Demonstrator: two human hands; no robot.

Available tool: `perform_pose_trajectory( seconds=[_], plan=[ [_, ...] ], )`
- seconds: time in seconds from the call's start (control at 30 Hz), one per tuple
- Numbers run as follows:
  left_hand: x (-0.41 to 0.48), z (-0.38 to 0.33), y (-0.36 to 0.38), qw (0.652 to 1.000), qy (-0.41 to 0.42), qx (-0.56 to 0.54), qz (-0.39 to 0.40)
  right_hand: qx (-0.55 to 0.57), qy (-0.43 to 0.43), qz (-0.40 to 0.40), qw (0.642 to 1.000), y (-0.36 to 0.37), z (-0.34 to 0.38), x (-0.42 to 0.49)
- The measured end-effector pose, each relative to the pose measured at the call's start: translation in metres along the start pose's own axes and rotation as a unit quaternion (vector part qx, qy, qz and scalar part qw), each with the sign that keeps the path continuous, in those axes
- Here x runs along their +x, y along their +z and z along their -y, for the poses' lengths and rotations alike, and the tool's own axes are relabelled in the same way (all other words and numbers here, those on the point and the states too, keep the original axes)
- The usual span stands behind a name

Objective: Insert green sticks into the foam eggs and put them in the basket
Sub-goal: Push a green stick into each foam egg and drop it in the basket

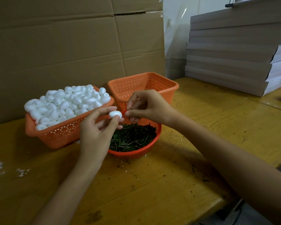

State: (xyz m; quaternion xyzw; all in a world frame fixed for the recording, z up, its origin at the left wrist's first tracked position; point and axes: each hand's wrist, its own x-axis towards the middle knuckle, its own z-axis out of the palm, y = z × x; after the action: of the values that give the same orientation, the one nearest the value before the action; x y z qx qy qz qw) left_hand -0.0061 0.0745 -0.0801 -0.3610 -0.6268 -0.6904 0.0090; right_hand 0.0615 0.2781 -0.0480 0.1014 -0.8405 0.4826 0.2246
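Holding one small white foam egg above a round orange perforated plastic bowl of short green sticks.

Pinches the egg between thumb and fingertips of the left hand; holds the right hand just beside it, fingertips pinched together, contents too small to tell. Shows at left an orange rectangular perforated plastic basket heaped with white foam eggs, a second orange basket behind the bowl, all on a yellow wooden table.

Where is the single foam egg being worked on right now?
Head view, near centre: the foam egg is pinched by fingertips of the left hand, above the round bowl of green sticks, right of the heaped egg basket.
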Motion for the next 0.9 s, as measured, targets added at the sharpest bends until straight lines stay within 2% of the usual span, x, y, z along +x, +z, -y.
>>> perform_pose_trajectory(
  seconds=[0.23, 0.63, 0.9],
  plan=[
    [-0.0003, 0.0013, -0.0001, 1.0, -0.007, -0.018, -0.015, 0.044, 0.035, -0.006, 0.998, -0.003, 0.0021, 0.0003],
    [-0.0006, -0.001, -0.0004, 0.999, -0.016, -0.039, -0.028, 0.178, 0.017, -0.006, 0.984, -0.0037, 0.0047, -0.0002],
    [-0.0004, -0.0018, -0.0016, 0.999, -0.021, -0.043, -0.023, 0.197, 0.015, 0.013, 0.98, 0.0006, 0.0034, -0.0003]
  ],
)
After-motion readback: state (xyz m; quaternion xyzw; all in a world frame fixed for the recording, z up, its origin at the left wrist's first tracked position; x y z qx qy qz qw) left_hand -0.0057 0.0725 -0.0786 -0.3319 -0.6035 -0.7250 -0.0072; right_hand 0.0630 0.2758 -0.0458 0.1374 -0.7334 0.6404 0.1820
